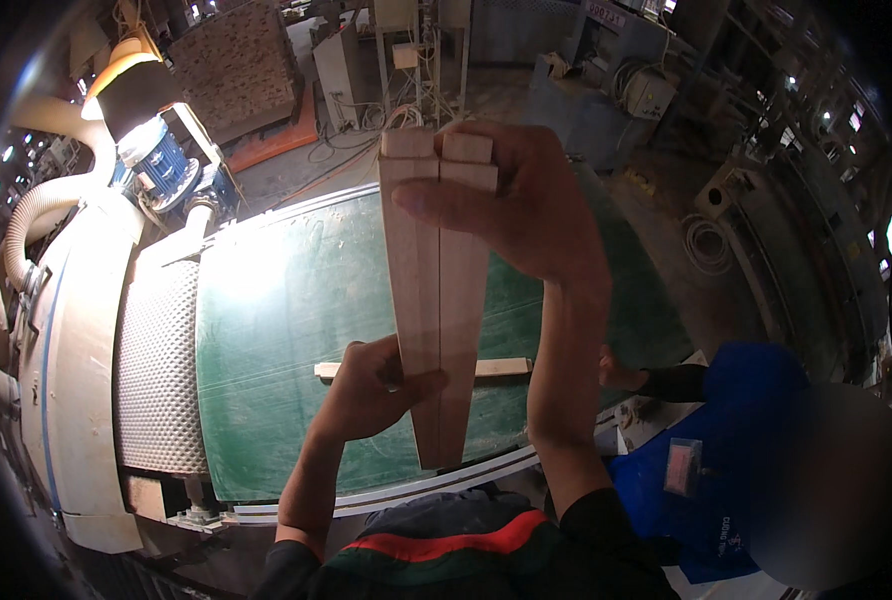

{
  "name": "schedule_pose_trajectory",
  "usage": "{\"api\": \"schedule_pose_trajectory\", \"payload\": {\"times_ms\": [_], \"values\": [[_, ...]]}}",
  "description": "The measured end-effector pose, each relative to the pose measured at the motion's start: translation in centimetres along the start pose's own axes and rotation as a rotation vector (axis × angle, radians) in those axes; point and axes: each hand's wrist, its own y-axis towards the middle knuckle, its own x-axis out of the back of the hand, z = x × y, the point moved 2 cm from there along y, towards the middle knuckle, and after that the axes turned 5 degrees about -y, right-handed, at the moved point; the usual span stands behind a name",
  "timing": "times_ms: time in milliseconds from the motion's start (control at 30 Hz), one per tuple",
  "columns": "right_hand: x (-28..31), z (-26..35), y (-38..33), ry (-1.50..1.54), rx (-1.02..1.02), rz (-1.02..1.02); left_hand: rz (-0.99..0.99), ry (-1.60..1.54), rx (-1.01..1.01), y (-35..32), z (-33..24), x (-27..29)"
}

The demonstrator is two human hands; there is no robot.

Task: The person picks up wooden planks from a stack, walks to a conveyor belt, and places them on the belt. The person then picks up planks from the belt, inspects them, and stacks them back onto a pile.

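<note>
Two pale tapered wooden pieces are held side by side above the green belt, a thin seam running between them. The left piece (413, 260) and the right piece (462, 280) each have a stepped, tenon-like block at the wide far end and narrow toward me. My right hand (541, 205) wraps the wide end, thumb across the front face. Lower down, my left hand (366, 395) closes on the pieces from the left, its thumb over their front. Behind them a slim wooden strip (503, 368) lies on the belt, its middle hidden.
The green conveyor belt (266, 400) meets a dimpled roller (161, 370) on the left. Beyond stand a blue motor (159, 165), a lit lamp (121, 80) and a ribbed hose (26, 225). A co-worker in blue (706, 450) stands right, one hand (621, 370) by the belt edge.
</note>
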Motion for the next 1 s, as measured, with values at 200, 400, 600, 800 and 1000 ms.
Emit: {"api": "schedule_pose_trajectory", "payload": {"times_ms": [200,400,600,800,1000], "values": [[0.1,0.0,0.0,-0.006,-0.021,-0.015,0.017,-0.011,-0.034,0.2,0.1,0.2],[0.2,0.2,-0.3,0.021,-0.025,-0.019,0.023,0.044,-0.06,-0.1,-0.1,0.1],[0.0,0.1,-0.1,-0.04,0.03,-0.01,0.018,0.039,-0.061,-0.3,0.0,0.2],[0.2,0.6,-0.6,-0.088,-0.042,-0.03,0.029,0.084,-0.061,-0.2,-0.2,0.0],[0.1,1.4,-2.0,0.004,-0.034,0.018,0.02,0.227,-0.114,-0.8,-0.6,0.1]]}}
